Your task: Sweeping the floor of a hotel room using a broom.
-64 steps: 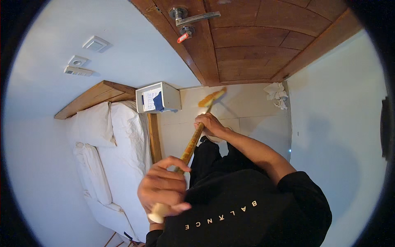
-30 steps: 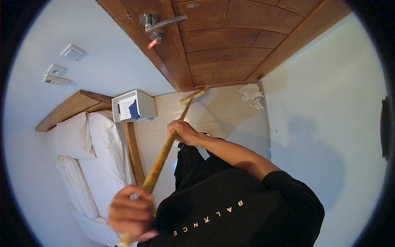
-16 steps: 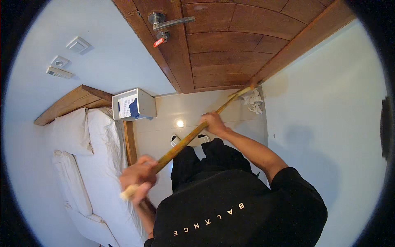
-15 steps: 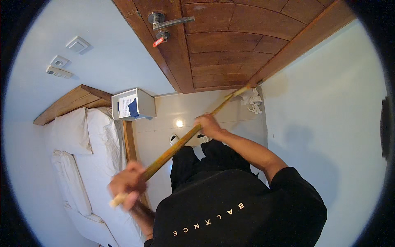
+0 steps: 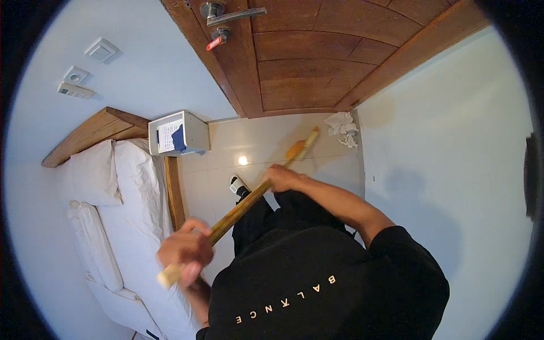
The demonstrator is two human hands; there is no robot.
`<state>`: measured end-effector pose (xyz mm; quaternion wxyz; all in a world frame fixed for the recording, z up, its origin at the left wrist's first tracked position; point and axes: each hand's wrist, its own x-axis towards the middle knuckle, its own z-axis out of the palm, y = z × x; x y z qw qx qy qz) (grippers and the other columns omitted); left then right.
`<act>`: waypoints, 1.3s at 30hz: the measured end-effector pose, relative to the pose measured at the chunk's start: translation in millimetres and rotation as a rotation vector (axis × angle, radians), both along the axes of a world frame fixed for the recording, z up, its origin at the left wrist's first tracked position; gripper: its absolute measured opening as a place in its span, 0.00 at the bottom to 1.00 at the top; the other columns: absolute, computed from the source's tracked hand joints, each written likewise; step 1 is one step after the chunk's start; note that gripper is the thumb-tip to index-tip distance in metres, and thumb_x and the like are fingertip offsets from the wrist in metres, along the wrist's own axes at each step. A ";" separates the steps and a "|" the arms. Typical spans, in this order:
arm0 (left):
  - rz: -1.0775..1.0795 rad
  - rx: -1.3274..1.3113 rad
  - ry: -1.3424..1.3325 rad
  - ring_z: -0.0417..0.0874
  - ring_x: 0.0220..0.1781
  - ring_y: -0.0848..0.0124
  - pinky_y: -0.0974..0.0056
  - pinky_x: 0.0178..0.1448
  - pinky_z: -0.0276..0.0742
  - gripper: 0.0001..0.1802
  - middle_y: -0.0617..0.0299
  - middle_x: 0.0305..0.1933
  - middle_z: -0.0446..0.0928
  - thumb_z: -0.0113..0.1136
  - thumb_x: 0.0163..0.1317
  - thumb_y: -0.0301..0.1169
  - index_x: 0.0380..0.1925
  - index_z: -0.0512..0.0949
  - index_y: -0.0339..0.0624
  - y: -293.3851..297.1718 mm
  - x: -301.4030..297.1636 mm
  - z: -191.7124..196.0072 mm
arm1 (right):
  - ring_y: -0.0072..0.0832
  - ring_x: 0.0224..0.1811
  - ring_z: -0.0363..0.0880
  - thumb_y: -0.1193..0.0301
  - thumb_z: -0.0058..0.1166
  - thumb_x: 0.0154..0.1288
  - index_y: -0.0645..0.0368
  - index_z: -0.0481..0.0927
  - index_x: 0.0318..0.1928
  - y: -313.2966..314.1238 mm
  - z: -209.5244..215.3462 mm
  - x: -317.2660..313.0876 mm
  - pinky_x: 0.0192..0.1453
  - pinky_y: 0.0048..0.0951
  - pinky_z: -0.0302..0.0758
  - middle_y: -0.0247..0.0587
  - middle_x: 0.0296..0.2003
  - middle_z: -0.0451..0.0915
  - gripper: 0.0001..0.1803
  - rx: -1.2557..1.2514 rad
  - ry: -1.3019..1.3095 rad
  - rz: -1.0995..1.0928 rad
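Broom head: pulled back from the door corner since half a second ago, when it overlapped the white heap; now a gap shows between them, the heap to its right.
Handle: slants from lower left, at the pale butt, to upper right, where the head is over the floor in front of the door.
Right hand: fingers clamped round the handle's lower stretch; the nearer hand to the head, which lies just beyond it, up and to the right.
Left hand: blurred, fingers curled round the handle near the butt, well apart from the head.
Heap: crumpled; cloth or paper, cannot tell.
Slipper: left of the right hand.
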<state>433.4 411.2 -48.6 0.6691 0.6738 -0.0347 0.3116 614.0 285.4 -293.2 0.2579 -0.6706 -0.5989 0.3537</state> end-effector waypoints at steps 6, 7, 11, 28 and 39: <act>0.104 -0.162 0.134 0.60 0.11 0.73 0.56 0.38 0.60 0.18 0.66 0.09 0.59 0.49 0.53 0.42 0.13 0.59 0.47 -11.6 -15.6 -31.2 | 0.45 0.24 0.75 0.68 0.54 0.38 0.59 0.76 0.19 -40.7 0.0 31.9 0.31 0.40 0.72 0.51 0.18 0.74 0.07 -0.167 -0.141 -0.024; 0.131 -0.171 0.104 0.61 0.12 0.73 0.55 0.41 0.59 0.18 0.66 0.09 0.59 0.49 0.53 0.42 0.13 0.59 0.47 -4.9 -27.0 -25.9 | 0.46 0.24 0.75 0.67 0.54 0.39 0.60 0.77 0.19 -31.2 8.3 24.5 0.31 0.40 0.72 0.51 0.18 0.74 0.08 -0.125 -0.161 -0.012; 0.410 0.021 -0.183 0.58 0.07 0.76 0.60 0.37 0.61 0.21 0.71 0.03 0.56 0.50 0.53 0.40 0.06 0.58 0.50 13.2 -79.1 16.6 | 0.46 0.27 0.75 0.68 0.55 0.38 0.63 0.77 0.20 23.8 48.7 -29.1 0.34 0.40 0.73 0.53 0.20 0.75 0.10 -0.087 -0.076 0.054; 0.014 -0.207 0.128 0.59 0.11 0.73 0.56 0.37 0.63 0.16 0.66 0.10 0.60 0.51 0.56 0.39 0.16 0.61 0.46 -75.6 -70.0 -58.1 | 0.47 0.23 0.73 0.66 0.55 0.39 0.61 0.75 0.19 -100.9 -23.4 -24.7 0.28 0.42 0.68 0.51 0.17 0.72 0.10 -0.178 -0.137 0.015; 0.636 0.023 -0.050 0.56 0.08 0.77 0.58 0.36 0.55 0.18 0.70 0.05 0.55 0.45 0.56 0.37 0.09 0.57 0.50 -102.9 -291.7 -22.1 | 0.48 0.27 0.72 0.69 0.54 0.40 0.61 0.71 0.21 -35.2 5.2 -212.6 0.32 0.41 0.68 0.51 0.18 0.71 0.09 0.135 -0.091 0.096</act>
